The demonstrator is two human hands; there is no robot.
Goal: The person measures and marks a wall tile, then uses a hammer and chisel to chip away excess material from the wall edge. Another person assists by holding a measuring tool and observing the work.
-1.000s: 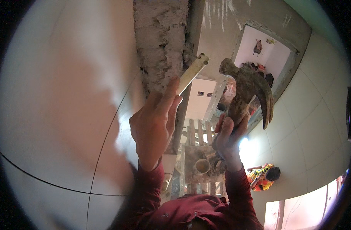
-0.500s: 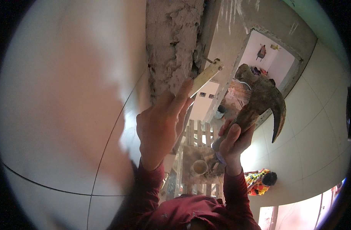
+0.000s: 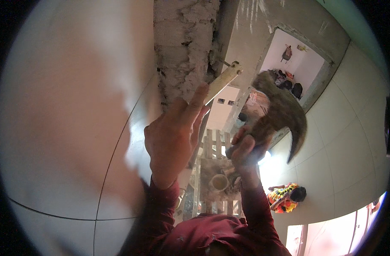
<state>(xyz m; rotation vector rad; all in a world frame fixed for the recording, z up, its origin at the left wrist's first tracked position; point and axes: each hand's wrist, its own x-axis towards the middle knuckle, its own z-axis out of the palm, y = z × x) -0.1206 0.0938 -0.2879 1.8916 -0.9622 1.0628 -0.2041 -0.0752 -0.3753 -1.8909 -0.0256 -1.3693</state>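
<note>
My left hand (image 3: 171,136) is closed around a narrow, pale yellowish strip (image 3: 223,82), its index finger stretched along it. The strip slants up to the right, and a thin nail-like metal piece (image 3: 225,63) juts from its far end toward the wall edge. I cannot tell whether that piece touches the wall. My right hand (image 3: 247,155) grips a worn, dirty claw hammer (image 3: 282,106) close below its head. The hammer is slightly blurred, with its curved claw pointing down at the right, apart from the strip.
Rough cement (image 3: 184,51) borders the large glossy tiles (image 3: 67,141) on the left. Below are a slatted wooden platform (image 3: 210,143) and a round bucket (image 3: 219,182). Another person in bright patterned clothing (image 3: 284,198) is at the lower right. A doorway opening (image 3: 299,55) stands beyond the hammer.
The hammer and my right hand have moved left and slightly down, nearer the strip. My left hand keeps its grip on the strip; the whole view has shifted a little.
</note>
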